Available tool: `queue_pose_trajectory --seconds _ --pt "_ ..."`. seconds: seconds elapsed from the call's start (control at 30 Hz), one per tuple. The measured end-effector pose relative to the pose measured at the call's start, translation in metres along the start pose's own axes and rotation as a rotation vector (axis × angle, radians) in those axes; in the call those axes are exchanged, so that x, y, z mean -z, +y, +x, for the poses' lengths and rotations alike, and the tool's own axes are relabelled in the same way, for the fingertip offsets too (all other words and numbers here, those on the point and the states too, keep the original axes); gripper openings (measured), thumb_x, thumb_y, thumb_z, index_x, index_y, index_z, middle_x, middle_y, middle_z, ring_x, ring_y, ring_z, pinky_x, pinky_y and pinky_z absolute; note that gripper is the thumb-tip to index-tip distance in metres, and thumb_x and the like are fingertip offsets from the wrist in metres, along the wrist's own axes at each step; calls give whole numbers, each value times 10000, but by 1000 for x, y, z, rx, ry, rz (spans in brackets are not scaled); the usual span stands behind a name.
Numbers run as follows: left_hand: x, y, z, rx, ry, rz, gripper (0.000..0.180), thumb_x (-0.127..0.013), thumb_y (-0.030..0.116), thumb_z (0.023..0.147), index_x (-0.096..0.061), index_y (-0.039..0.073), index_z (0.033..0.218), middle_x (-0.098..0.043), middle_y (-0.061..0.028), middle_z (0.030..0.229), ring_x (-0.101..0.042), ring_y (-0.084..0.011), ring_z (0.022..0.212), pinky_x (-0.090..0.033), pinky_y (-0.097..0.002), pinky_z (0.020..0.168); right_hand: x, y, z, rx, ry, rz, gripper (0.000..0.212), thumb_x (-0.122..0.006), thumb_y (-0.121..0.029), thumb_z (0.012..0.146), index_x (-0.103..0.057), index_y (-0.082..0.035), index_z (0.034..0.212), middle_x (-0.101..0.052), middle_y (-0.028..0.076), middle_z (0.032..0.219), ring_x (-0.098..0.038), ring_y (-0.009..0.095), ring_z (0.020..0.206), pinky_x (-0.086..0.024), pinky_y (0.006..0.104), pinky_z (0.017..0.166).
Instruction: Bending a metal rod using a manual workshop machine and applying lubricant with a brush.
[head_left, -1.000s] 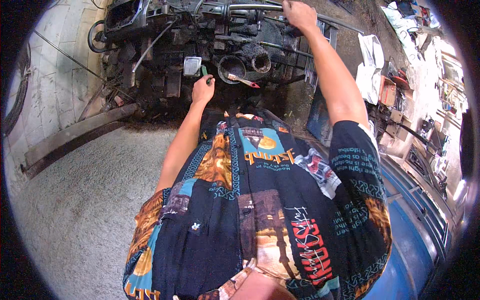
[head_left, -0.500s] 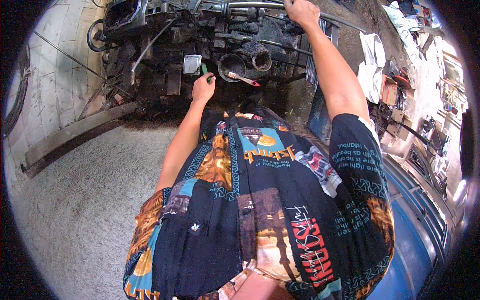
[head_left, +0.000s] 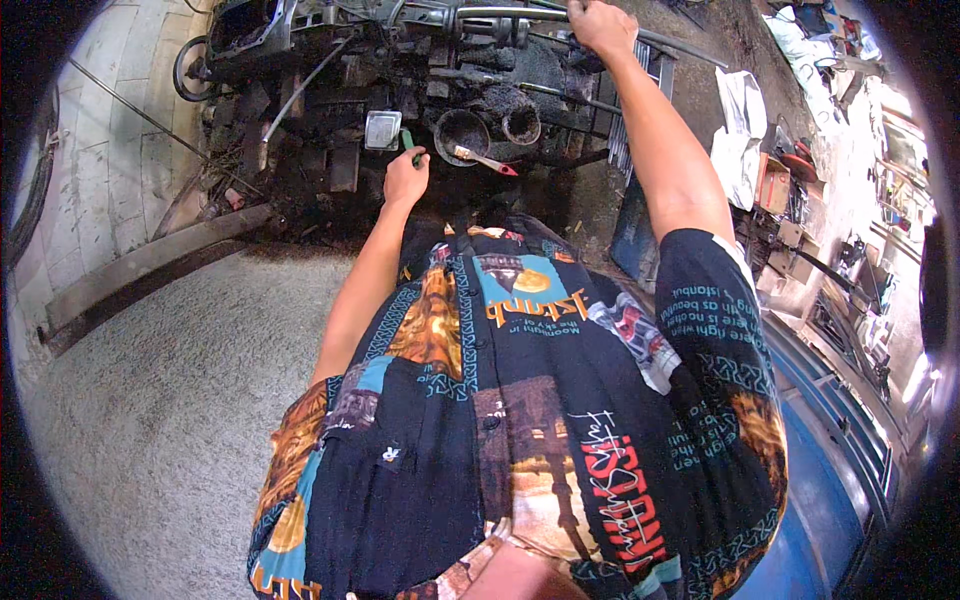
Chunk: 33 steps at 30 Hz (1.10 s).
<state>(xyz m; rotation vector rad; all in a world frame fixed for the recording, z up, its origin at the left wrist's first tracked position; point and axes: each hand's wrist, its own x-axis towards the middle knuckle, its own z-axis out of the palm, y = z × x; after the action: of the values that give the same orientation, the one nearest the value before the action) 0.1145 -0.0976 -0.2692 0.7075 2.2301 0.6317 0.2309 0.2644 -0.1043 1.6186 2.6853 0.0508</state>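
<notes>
My left hand point(head_left: 405, 178) is closed around a short green stick-like handle point(head_left: 408, 142); its kind does not show. Just beyond it lies a small, square, pale metal-looking tray point(head_left: 383, 130). To the right, a paintbrush point(head_left: 487, 161) with a red-tipped handle rests across the rim of a round dark pan point(head_left: 461, 135). My right hand point(head_left: 603, 28) reaches far forward, its fingers wrapped over a metal rod point(head_left: 510, 13) on the dark, greasy machine point(head_left: 420, 60). The fingertips are partly hidden at the top edge.
A round, dark cup-like part point(head_left: 521, 125) sits beside the pan. A thin lever point(head_left: 305, 92) slants out at the left, near a black handwheel point(head_left: 195, 72). White sacks point(head_left: 740, 130) and cardboard boxes point(head_left: 775, 185) are at the right. Blue metal framing point(head_left: 820, 430) stands lower right.
The view has shifted very slightly. Both hands keep their holds, and the brush and tray stay where they were.
</notes>
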Motion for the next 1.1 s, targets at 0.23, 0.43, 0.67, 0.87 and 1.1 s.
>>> queue_pose_trajectory --seconds 0.23,0.43,0.67,0.87,1.1 --pt "-3 -4 1 -17 29 -30 299 -609 308 889 -675 145 1131 -665 -202 1066 -612 -400 1014 -499 -458 851 2 -1 0 -18 -1 -8 543 -420 -467 902 -722 -21 836 -692 215 898 -663 369 904 -472 478 860" --pt "-4 -4 0 -18 30 -26 295 -608 307 888 -676 145 1126 -662 -205 1070 -613 -398 1013 -498 -458 855 0 -2 -1 -4 25 -4 540 -420 -464 899 -725 -23 830 -693 214 889 -664 371 891 -467 479 862" --pt "-1 3 -3 -18 41 -10 293 -614 302 885 -679 136 1117 -666 -204 1051 -618 -396 999 -502 -455 844 -2 -1 0 -29 31 -3 526 -433 -458 893 -728 -25 843 -693 214 891 -664 375 886 -464 481 860" --pt "1 5 -4 5 39 -3 285 -617 299 879 -681 136 1104 -669 -210 1019 -624 -405 972 -509 -462 819 3 -6 -2 -30 15 12 519 -438 -454 887 -729 -27 849 -692 216 901 -661 369 904 -458 483 870" --pt "-2 -3 -1 -17 36 -16 291 -609 312 880 -678 152 1114 -668 -203 1034 -620 -402 989 -502 -464 843 -5 -2 0 -27 52 36 530 -426 -455 889 -728 -22 841 -692 213 913 -656 368 924 -441 478 900"
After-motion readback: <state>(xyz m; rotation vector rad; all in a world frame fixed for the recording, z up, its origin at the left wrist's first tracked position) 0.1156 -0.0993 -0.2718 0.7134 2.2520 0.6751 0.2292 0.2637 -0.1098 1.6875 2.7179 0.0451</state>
